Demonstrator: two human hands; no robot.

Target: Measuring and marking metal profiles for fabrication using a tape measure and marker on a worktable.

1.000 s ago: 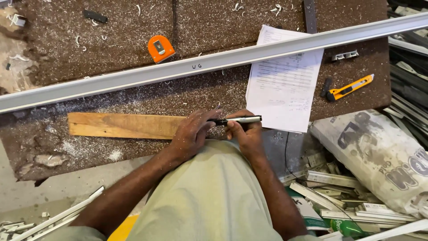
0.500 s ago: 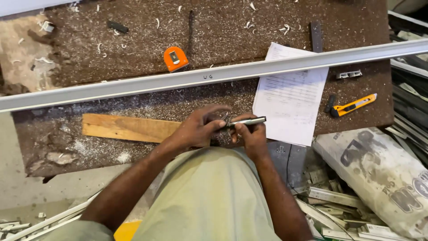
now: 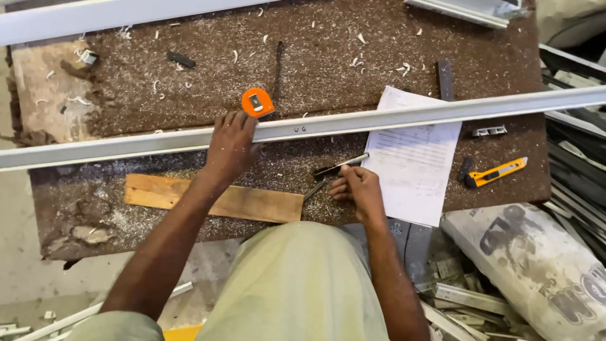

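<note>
In the head view, the left hand [image 3: 232,144] lies flat with fingers spread on a long aluminium rail [image 3: 391,117] that runs across the desk [image 3: 379,38]; it presses the rail without closing around it. Just beyond its fingertips, touching the far edge of the rail, sits an orange tape measure [image 3: 257,102]. The right hand [image 3: 355,187] is curled around a slim dark marker pen [image 3: 341,165], whose tip points away from the body toward the rail; a thin metal strip [image 3: 314,189] lies on the desk at the fingertips. Between the two hands and nearer the body lies a flat wooden plank [image 3: 214,199], under the left forearm. Just right of the right hand a printed sheet of paper [image 3: 416,161] rests partly under the rail. Farther right of that hand lies an orange utility knife [image 3: 495,173], well apart from it. Metal shavings are strewn over the brown desk surface. To the right of the right arm, below the desk edge, a printed sack [image 3: 536,265] lies among scrap metal profiles [image 3: 470,297].
</note>
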